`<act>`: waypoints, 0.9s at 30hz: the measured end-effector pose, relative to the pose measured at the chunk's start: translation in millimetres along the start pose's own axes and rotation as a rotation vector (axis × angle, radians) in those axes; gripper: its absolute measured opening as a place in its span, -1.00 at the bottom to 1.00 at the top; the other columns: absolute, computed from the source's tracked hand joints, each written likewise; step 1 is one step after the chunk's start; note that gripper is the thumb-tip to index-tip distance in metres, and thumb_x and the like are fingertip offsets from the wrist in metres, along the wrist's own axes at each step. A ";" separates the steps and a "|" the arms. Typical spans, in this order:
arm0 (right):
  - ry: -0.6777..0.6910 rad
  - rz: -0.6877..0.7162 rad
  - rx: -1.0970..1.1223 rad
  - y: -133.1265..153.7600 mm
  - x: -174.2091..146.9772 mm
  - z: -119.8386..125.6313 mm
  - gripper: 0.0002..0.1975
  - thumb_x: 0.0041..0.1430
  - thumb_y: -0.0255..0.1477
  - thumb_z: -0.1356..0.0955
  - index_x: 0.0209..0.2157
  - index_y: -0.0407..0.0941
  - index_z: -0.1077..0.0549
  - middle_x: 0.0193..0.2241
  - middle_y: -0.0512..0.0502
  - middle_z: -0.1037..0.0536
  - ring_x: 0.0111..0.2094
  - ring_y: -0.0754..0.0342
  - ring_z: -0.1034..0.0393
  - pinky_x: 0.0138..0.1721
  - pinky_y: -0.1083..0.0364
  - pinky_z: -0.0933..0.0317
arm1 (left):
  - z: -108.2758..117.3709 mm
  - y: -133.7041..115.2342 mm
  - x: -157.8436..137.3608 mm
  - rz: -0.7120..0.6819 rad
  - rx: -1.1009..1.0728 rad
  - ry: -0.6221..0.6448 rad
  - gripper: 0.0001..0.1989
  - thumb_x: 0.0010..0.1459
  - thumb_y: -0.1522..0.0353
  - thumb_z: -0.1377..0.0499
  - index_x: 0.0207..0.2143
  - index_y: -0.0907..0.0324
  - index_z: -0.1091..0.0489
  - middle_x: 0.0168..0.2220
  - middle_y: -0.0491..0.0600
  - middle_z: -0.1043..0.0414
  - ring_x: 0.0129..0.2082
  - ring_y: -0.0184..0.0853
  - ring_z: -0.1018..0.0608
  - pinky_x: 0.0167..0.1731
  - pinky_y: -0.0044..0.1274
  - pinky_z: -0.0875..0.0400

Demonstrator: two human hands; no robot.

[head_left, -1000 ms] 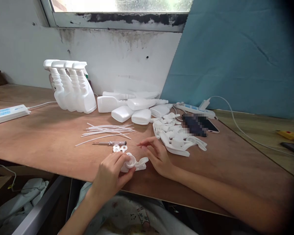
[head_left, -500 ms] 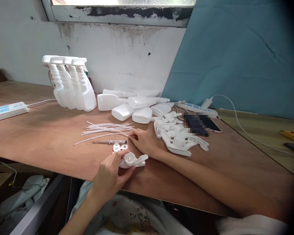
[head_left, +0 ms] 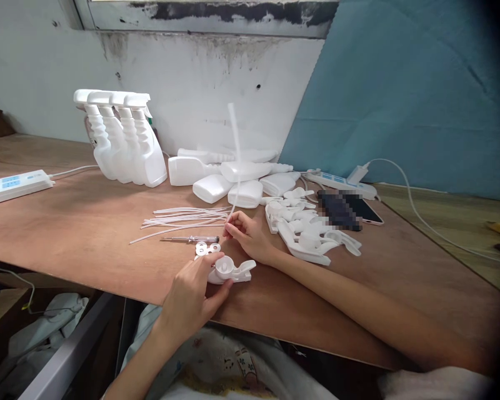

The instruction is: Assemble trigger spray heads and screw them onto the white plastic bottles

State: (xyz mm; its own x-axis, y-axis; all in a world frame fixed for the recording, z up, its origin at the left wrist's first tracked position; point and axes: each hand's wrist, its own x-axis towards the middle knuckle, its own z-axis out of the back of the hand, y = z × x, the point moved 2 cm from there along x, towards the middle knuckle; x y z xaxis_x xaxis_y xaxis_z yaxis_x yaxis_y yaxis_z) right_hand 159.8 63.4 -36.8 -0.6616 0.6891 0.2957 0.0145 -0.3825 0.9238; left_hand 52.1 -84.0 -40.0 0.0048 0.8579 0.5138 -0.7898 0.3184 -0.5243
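Observation:
My left hand (head_left: 194,286) grips a white spray trigger head (head_left: 225,268) low over the front of the table, its round collar facing up. Pinched between the fingertips of my right hand (head_left: 250,236) is a thin white tube (head_left: 235,144), which stands nearly upright and is blurred toward its top. Several more white tubes (head_left: 179,218) lie in a loose bundle left of that hand. Just below them rests a slim screwdriver (head_left: 189,239). Small white washers (head_left: 200,248) lie beside my left fingertips.
Loose trigger heads (head_left: 304,233) are heaped to the right, near phones (head_left: 362,209). White bottles (head_left: 245,193) lie behind, and assembled spray bottles (head_left: 150,158) stand at back left. Power strips (head_left: 12,186) sit at both sides. Below the table edge is a box of white parts (head_left: 45,322).
My right hand has lifted one tube from the bundle and swung it upright. The left hand still holds the trigger head. The view has shifted slightly.

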 end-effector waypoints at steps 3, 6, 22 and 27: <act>0.057 -0.022 0.120 11.5 -3.3 -3.3 -0.83 0.13 -0.32 -0.28 -0.39 -0.13 -0.22 -0.50 0.03 -0.44 -0.47 0.18 -0.37 -0.38 0.13 -0.26 | 1.0 -0.8 0.1 0.000 0.000 -0.001 -0.67 0.12 0.37 -0.10 -0.04 0.14 -0.16 -0.20 0.02 -0.42 -0.28 -0.29 -0.49 -0.31 -0.49 -0.39; 0.101 -0.019 0.191 29.5 -5.5 -5.6 -0.85 0.07 -0.38 -0.31 -0.41 -0.14 -0.25 -0.49 0.01 -0.45 -0.44 0.17 -0.38 -0.34 0.11 -0.28 | 0.9 -0.9 0.0 -0.010 0.002 -0.009 -0.67 0.12 0.38 -0.10 -0.04 0.15 -0.16 -0.21 0.02 -0.43 -0.26 -0.28 -0.50 -0.30 -0.49 -0.39; 0.460 -0.211 -0.074 76.2 -8.1 2.7 -0.89 -0.04 -0.43 -0.41 -0.47 -0.19 -0.47 -0.49 0.00 -0.49 -0.42 0.17 -0.36 -0.39 0.19 -0.25 | 0.4 -0.3 0.5 -0.022 0.032 -0.031 -0.72 0.13 0.35 -0.10 -0.10 0.18 -0.19 -0.30 0.01 -0.43 -0.31 -0.26 -0.51 -0.37 -0.48 -0.39; 0.455 -0.179 -0.112 74.9 -8.5 4.4 -0.91 -0.04 -0.44 -0.41 -0.48 -0.19 -0.48 -0.50 0.00 -0.49 -0.42 0.17 -0.37 -0.42 0.20 -0.26 | 0.7 -1.2 0.6 -0.020 0.034 -0.020 -0.70 0.13 0.36 -0.10 -0.08 0.16 -0.17 -0.30 0.00 -0.43 -0.33 -0.26 -0.50 -0.38 -0.48 -0.39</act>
State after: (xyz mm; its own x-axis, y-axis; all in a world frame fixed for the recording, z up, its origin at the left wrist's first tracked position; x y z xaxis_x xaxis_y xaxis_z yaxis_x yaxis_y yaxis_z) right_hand 169.8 31.6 31.0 -0.9064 0.4216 -0.0244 -0.1936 -0.3633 0.9113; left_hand 52.7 -84.2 -38.6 0.0090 0.8431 0.5377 -0.8102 0.3214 -0.4903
